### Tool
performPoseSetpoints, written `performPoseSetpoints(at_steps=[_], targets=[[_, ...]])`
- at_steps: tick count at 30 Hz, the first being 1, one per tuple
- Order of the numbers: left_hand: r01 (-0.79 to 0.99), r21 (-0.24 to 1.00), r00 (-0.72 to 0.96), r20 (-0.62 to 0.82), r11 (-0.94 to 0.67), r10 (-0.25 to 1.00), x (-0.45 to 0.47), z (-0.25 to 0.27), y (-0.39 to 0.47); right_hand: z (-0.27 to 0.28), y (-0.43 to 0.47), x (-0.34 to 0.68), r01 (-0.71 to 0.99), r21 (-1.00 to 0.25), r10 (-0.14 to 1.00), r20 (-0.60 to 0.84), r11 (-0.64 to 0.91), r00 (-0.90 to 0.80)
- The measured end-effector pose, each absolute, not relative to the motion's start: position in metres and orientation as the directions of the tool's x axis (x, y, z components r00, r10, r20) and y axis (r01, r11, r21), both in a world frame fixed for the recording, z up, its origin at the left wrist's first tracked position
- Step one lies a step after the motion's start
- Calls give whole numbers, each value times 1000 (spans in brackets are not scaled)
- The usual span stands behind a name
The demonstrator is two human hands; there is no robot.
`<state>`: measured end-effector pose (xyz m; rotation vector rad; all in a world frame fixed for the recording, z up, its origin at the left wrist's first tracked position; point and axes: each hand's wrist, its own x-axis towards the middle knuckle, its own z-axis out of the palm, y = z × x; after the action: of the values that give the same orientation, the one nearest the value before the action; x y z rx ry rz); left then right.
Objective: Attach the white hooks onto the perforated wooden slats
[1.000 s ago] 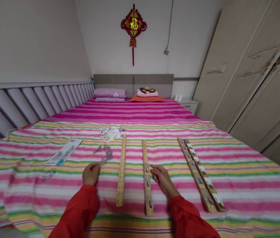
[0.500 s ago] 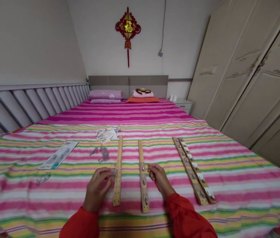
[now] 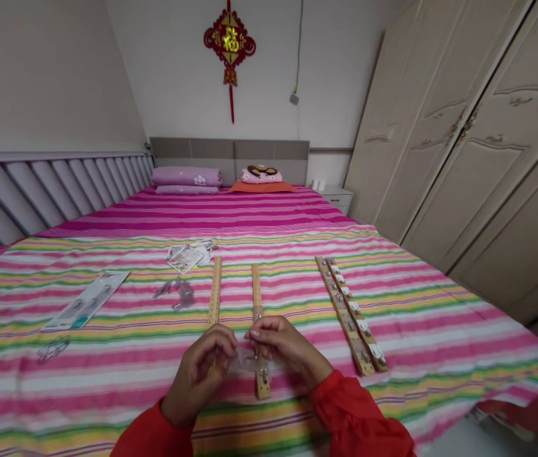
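My left hand (image 3: 202,371) pinches a small clear plastic adhesive hook (image 3: 245,360) by its edge. Close beside it, the fingers of my right hand (image 3: 285,346) are pressed together over the middle wooden strip (image 3: 256,289); whatever they may hold is too small to make out. Metal hooks on clear pads sit along the near part of that strip, partly covered by my right hand. Another wooden strip (image 3: 215,292), with rows of small holes, lies to the left, its near end behind my left hand.
To the right lie a strip with metal hooks (image 3: 342,309) and one with white hooks (image 3: 354,307). Loose clear hooks (image 3: 183,296), torn packaging (image 3: 186,257), a long blister pack (image 3: 89,299) and thin wire-like pieces (image 3: 53,348) lie leftward on the striped bedsheet (image 3: 136,393).
My hands have come together over the near part of the middle strip, bringing the clear hook there from the left strip. The view has turned slightly right.
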<state>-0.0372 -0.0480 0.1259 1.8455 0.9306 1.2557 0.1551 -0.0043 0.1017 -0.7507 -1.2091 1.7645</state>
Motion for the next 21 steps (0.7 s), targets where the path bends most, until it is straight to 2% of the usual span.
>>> performPoseSetpoints(at_steps=[6, 13, 15, 19, 21], targets=[[113, 893, 313, 383, -435, 869, -26, 124, -38, 108, -10, 165, -242, -945, 833, -51, -218, -551], [59, 914, 302, 367, -402, 880, -16, 121, -21, 93, -4, 173, -330, -891, 824, -79, -310, -561], [64, 938, 235, 316, -339, 919, -12, 118, -14, 88, 2, 174, -401, -863, 856, -65, -306, -513], [67, 994, 20, 83, -84, 996, -4, 106, 6, 79, 21, 173, -531, -806, 938, -81, -261, -338], [41, 999, -20, 8, -7, 1000, 2, 100, 19, 74, 33, 171, -566, -793, 968, -113, -225, -226]])
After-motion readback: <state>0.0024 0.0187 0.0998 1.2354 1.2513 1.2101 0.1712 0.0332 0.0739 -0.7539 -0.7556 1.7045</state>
